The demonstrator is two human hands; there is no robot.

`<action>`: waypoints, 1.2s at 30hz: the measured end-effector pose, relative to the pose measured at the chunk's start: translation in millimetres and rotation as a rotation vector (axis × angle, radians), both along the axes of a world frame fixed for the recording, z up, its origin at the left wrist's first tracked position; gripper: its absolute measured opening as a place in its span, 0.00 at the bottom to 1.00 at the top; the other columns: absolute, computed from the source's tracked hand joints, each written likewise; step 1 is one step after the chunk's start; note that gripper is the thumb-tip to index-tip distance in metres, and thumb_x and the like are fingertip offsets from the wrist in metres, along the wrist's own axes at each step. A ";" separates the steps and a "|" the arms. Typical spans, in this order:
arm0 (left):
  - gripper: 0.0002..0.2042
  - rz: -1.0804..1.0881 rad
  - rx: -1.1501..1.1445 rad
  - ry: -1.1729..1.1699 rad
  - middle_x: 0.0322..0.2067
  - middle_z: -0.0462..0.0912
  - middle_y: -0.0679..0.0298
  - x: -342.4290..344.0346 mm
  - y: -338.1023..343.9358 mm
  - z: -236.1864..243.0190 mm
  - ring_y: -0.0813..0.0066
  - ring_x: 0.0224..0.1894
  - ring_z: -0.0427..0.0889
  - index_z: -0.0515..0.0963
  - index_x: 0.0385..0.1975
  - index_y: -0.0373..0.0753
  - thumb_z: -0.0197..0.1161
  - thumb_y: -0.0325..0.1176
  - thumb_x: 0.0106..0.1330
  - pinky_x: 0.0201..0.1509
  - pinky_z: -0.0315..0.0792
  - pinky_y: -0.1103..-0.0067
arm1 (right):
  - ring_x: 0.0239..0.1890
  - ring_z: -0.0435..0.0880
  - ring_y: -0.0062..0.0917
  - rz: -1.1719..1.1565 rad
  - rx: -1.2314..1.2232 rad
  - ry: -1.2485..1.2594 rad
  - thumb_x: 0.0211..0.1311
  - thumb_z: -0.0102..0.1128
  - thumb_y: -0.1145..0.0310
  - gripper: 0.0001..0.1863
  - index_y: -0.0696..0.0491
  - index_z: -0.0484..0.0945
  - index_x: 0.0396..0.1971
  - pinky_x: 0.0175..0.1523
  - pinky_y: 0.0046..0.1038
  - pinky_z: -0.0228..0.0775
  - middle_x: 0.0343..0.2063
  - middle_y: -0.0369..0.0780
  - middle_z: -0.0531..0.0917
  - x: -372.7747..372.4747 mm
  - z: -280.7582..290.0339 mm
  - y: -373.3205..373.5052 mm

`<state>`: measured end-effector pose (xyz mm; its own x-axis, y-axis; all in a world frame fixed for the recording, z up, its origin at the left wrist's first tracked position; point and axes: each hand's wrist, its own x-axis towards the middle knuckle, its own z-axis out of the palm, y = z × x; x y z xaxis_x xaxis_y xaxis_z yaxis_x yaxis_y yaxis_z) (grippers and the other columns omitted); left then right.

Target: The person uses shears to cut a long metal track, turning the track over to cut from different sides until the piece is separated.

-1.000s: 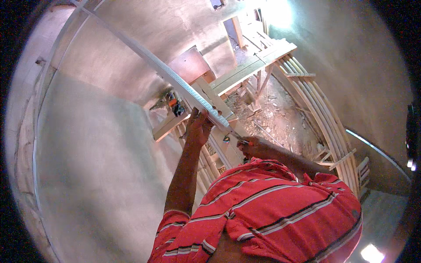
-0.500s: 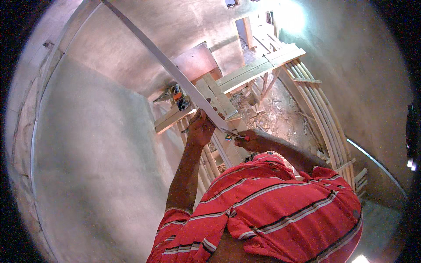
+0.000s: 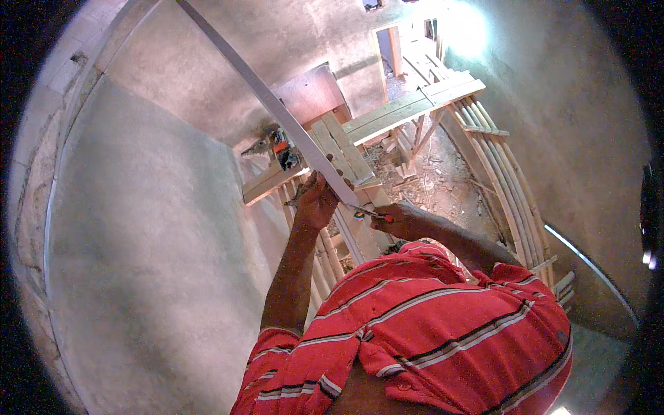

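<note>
Yours: one long pale strip [image 3: 292, 131], left hand [image 3: 317, 203] pinching near its end, apparently for steadiness; right hand [image 3: 401, 224] clasping red-handled tool [image 3: 389, 218] there.

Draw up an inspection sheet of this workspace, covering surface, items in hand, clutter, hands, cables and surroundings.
Surface: pale wooden planks laid as raised platforms.
Items in hand: long pale flat strip, slanting; slim metal tool with red on its handle at the strip's near end.
Clutter: orange-and-black objects near the planks; pale broken rubble on the floor below.
Hands: left hand grips the strip; right hand grips the tool.
Cables: nothing seen clearly.
Surroundings: grey plastered wall at left; long round wooden poles at right.
</note>
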<state>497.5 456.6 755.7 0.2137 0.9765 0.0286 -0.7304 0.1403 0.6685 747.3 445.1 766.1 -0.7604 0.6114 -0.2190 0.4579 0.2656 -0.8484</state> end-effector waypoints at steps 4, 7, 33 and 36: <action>0.27 -0.005 0.003 0.004 0.43 0.79 0.58 -3.6 1.5 -6.4 0.59 0.45 0.81 0.61 0.67 0.40 0.57 0.42 0.72 0.55 0.75 0.57 | 0.37 0.83 0.48 0.006 0.021 0.032 0.70 0.52 0.52 0.20 0.56 0.78 0.41 0.43 0.46 0.73 0.34 0.52 0.83 0.7 -3.0 1.2; 0.27 -0.001 -0.007 0.005 0.43 0.80 0.58 -6.4 2.3 -11.0 0.58 0.45 0.81 0.62 0.66 0.40 0.58 0.43 0.71 0.55 0.75 0.57 | 0.38 0.83 0.49 0.018 0.007 -0.011 0.70 0.52 0.52 0.20 0.56 0.78 0.41 0.43 0.46 0.73 0.34 0.52 0.83 1.2 1.1 3.0; 0.19 0.027 -0.040 0.040 0.44 0.81 0.56 -8.8 13.2 -38.2 0.57 0.48 0.81 0.74 0.50 0.35 0.53 0.47 0.74 0.55 0.75 0.60 | 0.26 0.80 0.35 0.028 0.033 0.034 0.69 0.54 0.49 0.22 0.56 0.77 0.41 0.35 0.40 0.71 0.24 0.47 0.81 9.4 -28.9 18.4; 0.19 0.093 -0.056 0.115 0.44 0.81 0.56 -15.1 12.8 -49.4 0.56 0.49 0.81 0.73 0.51 0.35 0.52 0.46 0.74 0.55 0.75 0.60 | 0.28 0.80 0.36 0.009 0.044 0.101 0.69 0.54 0.49 0.22 0.56 0.77 0.41 0.36 0.40 0.71 0.26 0.46 0.81 8.9 -45.5 14.7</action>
<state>482.4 469.3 706.3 0.1211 0.9916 -0.0455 -0.6613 0.1148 0.7413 756.2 459.7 720.7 -0.7828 0.6117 -0.1137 0.3679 0.3077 -0.8775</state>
